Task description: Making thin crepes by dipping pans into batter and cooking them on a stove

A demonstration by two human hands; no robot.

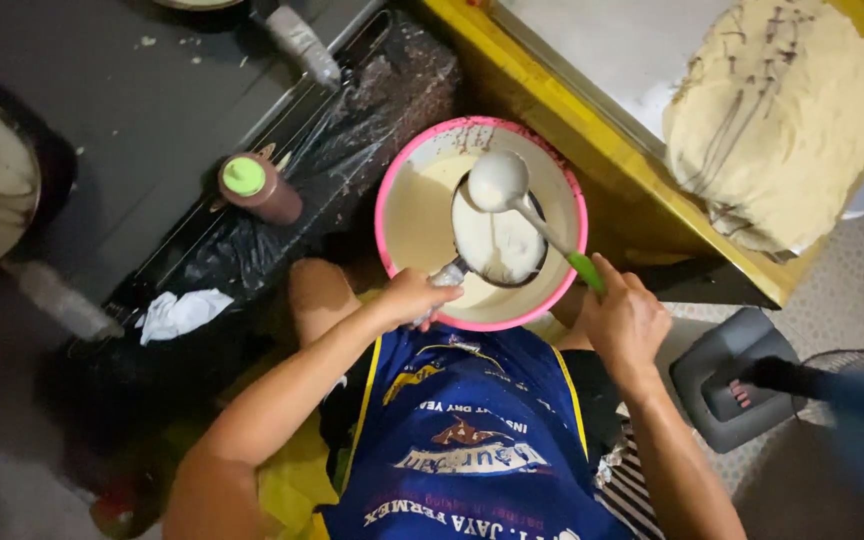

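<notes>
A pink-rimmed basin (389, 180) of pale batter sits just beyond my knees. Over the batter my left hand (410, 297) grips the metal handle of a small dark pan (499, 243), which is coated with white batter. My right hand (624, 320) holds the green handle of a ladle (498, 181). The ladle's round bowl, covered in batter, hangs above the pan's far edge. A blue apron (467, 440) covers my lap.
A brown bottle with a green cap (255, 187) stands on black plastic sheeting (352, 130) to the left. A white crumpled tissue (182, 312) lies nearby. A yellow-edged table (592, 150) carries a big lump of dough (777, 115). A grey fan base (727, 375) stands at right.
</notes>
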